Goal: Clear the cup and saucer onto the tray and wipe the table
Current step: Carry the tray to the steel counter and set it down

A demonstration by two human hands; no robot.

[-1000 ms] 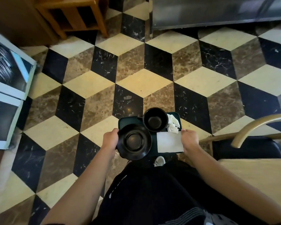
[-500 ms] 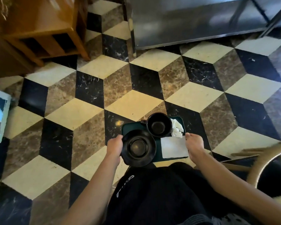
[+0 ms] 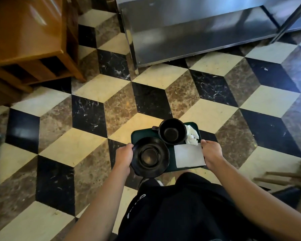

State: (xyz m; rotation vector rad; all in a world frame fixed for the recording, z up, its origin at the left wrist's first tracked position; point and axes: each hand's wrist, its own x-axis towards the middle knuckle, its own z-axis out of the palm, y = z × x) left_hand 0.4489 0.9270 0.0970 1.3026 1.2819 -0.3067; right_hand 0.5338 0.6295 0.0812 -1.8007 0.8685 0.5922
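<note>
I carry a dark green tray (image 3: 139, 134) level in front of my body, above the floor. My left hand (image 3: 123, 156) grips its left edge and my right hand (image 3: 210, 153) grips its right edge. On the tray a black saucer (image 3: 150, 156) lies at the near left, overhanging the rim. A black cup (image 3: 172, 131) stands upright behind it, empty. A flat white napkin (image 3: 188, 156) lies at the near right, and a crumpled white tissue (image 3: 191, 135) sits beside the cup.
A steel counter with a lower shelf (image 3: 189, 32) stands ahead. A wooden cabinet (image 3: 28, 40) fills the upper left. Wooden chair legs (image 3: 285, 178) stick in at the right edge. Black, cream and brown tiles (image 3: 94, 153) cover the floor between them.
The view has swung right and forward: the steel counter and wooden cabinet have come closer, the chair has slid off to the right. Both hands keep the same hold on the tray.
</note>
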